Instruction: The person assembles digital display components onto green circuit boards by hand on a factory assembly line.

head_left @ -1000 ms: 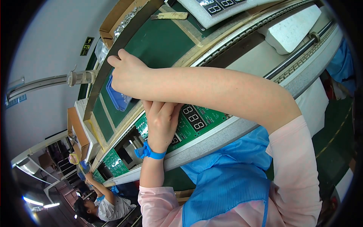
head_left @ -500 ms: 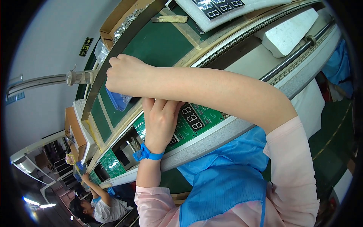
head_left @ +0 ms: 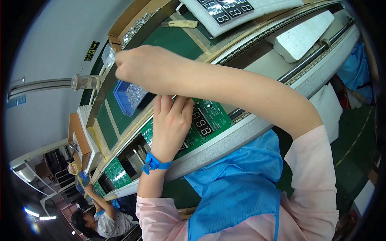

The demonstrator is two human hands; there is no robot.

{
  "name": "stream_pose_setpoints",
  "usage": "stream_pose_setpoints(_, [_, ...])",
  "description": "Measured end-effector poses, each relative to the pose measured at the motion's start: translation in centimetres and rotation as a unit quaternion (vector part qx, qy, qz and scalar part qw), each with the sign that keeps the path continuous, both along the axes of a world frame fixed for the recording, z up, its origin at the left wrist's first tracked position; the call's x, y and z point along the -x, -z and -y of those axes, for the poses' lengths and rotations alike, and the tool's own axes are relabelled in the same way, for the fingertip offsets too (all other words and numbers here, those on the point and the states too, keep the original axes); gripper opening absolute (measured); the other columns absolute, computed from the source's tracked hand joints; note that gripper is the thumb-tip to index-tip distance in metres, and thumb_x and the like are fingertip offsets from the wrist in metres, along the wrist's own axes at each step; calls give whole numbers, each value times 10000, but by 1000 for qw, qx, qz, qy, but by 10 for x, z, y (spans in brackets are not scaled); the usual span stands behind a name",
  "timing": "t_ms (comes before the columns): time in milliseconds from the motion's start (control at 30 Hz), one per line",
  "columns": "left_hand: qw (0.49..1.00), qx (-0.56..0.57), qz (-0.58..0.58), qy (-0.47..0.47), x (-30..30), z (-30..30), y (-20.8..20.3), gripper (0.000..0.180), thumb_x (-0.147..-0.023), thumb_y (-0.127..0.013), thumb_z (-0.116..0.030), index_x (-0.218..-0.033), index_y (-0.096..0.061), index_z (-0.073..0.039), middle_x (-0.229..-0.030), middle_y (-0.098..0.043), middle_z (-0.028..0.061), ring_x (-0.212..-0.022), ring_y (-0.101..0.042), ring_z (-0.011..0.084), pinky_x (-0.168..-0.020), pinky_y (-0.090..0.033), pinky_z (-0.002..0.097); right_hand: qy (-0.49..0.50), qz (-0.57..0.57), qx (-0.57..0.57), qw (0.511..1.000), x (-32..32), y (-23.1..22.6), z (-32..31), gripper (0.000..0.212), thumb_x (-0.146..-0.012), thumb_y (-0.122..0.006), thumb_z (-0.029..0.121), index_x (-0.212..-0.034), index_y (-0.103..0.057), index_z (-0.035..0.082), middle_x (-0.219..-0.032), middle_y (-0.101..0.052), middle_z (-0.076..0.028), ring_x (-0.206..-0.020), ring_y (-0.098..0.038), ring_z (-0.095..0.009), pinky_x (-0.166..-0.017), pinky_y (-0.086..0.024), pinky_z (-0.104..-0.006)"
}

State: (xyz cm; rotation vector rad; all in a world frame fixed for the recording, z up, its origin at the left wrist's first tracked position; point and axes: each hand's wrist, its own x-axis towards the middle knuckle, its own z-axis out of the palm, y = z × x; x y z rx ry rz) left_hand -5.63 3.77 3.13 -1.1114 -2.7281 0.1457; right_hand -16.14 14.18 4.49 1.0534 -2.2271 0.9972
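My left hand [head_left: 172, 120], with a blue strap [head_left: 156, 162] round its wrist, reaches over a green circuit board [head_left: 215, 116] that carries black digit displays. Its fingers lie forward side by side, their tips partly hidden by my right forearm. Across it stretches my right arm. My right hand [head_left: 140, 68] is closed above a blue bin [head_left: 122, 102] of small clear parts, back of the hand up; anything it grips is hidden.
The board sits on a curved conveyor [head_left: 225, 140] with more green boards [head_left: 117, 173] to the left. White foam [head_left: 305, 36] lies at right. Displays on foam [head_left: 229, 10] stand at the back, near a box [head_left: 138, 30] of shiny parts. A co-worker [head_left: 106, 221] works at lower left.
My right hand has lifted slightly and shifted right, uncovering more of the blue bin. My left hand stays over the board, which shows a little more beyond its fingers.
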Motion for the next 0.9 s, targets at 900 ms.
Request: stream_pose_setpoints(900, [978, -142, 123, -89, 1, -15, -6, 198, -764, -688, 35, -961, -679, 27, -822, -688, 135, -953, -600, 314, -855, -482, 406, 88, 43, 139, 985, -9, 40, -87, 69, -834, -643, 21, -865, -699, -6, -893, -668, -119, -836, -665, -286, -742, -539, -363])
